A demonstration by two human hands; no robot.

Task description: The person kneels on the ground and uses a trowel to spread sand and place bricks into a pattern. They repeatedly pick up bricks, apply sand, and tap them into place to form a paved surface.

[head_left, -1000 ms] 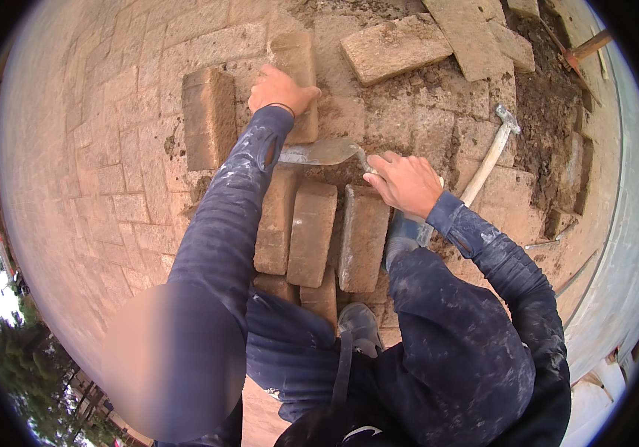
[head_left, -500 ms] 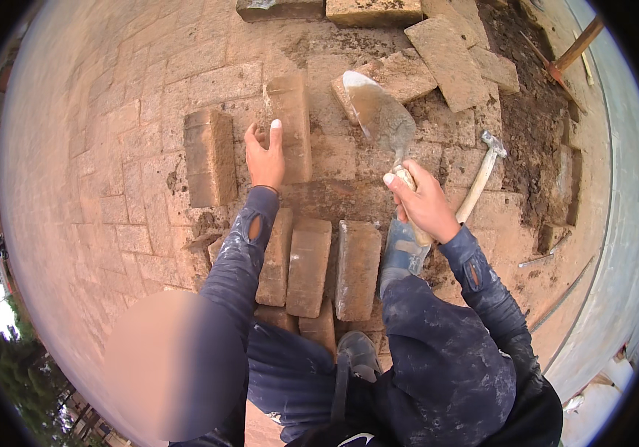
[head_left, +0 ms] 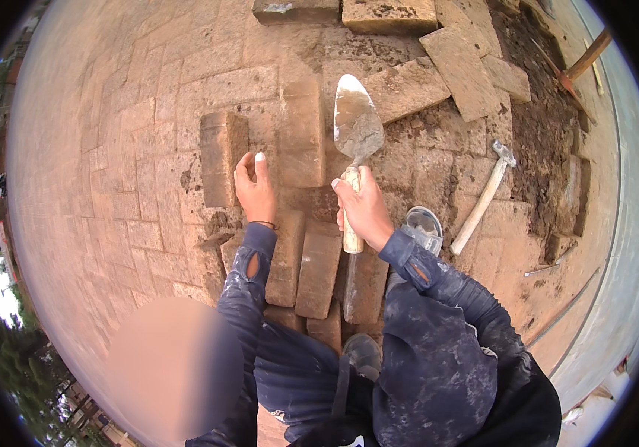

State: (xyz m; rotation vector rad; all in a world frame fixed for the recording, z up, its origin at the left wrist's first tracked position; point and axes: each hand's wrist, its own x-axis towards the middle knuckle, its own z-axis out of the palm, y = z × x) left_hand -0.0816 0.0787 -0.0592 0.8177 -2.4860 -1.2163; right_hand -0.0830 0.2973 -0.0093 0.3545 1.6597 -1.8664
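My right hand [head_left: 365,208] is closed round the pale handle of a trowel [head_left: 357,127], whose pointed metal blade faces away from me with dirt stuck on it. My left hand [head_left: 255,189] holds nothing; its thumb and fingers are apart. It hovers between two paving blocks, a left one [head_left: 220,159] and a taller one [head_left: 301,134] to the right. Close in front of my legs lie more paving blocks [head_left: 319,270], side by side, partly hidden by my arms. To the right of the trowel a hammer [head_left: 483,195] with a wooden handle rests on the paving.
Loose paving slabs [head_left: 462,73] lie overlapped at the far right, next to a strip of dug-up dark soil [head_left: 532,97]. A wooden-handled tool [head_left: 586,58] leans there. More blocks [head_left: 389,16] lie at the far edge. Laid brick paving [head_left: 126,149] spreads to the left.
My right hand has moved left, bringing the trowel upright in front of me. My left hand has drawn back toward me from the taller block. My right foot has shifted.
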